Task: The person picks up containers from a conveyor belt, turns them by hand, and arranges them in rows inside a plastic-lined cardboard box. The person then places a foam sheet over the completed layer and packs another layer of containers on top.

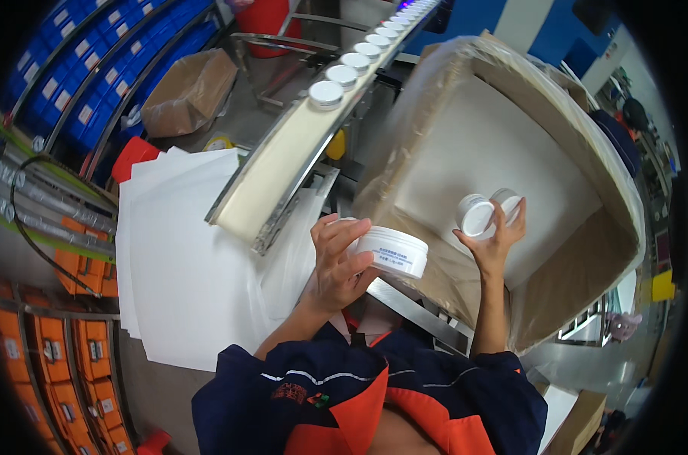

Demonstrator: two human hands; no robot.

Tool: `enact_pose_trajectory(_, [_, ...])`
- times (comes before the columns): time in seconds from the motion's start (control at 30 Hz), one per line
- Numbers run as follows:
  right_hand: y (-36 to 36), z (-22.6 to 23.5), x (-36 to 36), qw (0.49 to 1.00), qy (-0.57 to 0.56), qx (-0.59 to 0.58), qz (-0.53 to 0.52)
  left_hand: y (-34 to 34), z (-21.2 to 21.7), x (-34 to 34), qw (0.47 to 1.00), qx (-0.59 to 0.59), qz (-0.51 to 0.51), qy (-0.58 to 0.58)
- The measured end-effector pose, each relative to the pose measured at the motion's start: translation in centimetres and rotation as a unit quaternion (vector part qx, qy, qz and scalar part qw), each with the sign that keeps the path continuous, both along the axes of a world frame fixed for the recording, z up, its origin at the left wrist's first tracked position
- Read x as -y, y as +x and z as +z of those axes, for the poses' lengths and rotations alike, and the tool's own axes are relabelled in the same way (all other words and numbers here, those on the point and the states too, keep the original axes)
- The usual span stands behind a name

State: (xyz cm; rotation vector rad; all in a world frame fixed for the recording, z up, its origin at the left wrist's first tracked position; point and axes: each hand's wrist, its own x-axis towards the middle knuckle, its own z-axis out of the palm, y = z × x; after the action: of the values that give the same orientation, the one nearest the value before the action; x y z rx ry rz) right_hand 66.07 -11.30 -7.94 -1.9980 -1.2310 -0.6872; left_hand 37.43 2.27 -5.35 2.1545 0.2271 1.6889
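My left hand (338, 262) grips a white round jar (397, 252) with small blue print on its side. The jar is tilted near the left edge of a large carton (564, 277). A bit of something white, perhaps another jar, shows behind my left fingers. Over the carton's inside, my right hand (495, 241) holds two white round jars, a nearer jar (475, 215) and a farther jar (508, 200), between thumb and fingers. White sheeting lies across the carton's inside below them, and clear plastic lines its rim.
A narrow conveyor belt (264, 178) slopes up and away, carrying a row of white lidded jars (326, 94). White sheets (181, 265) are stacked to its left. Blue bins (78, 83) and orange bins (56, 349) fill racks at left. An open cardboard box (188, 95) sits behind the sheets.
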Motion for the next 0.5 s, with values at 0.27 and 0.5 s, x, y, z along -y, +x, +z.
enact_pose_trajectory(0.27, [5.3, -11.0, 1.4, 0.983, -0.123, -0.067, -0.119, 4.9, -0.6, 0.9, 0.993, -0.030, 0.026, 0.112])
enact_pose_trajectory(0.5, [7.6, -15.5, 1.8, 0.958, -0.183, -0.033, -0.216, 13.7, -4.1, 2.2, 0.964, -0.250, -0.076, 0.046])
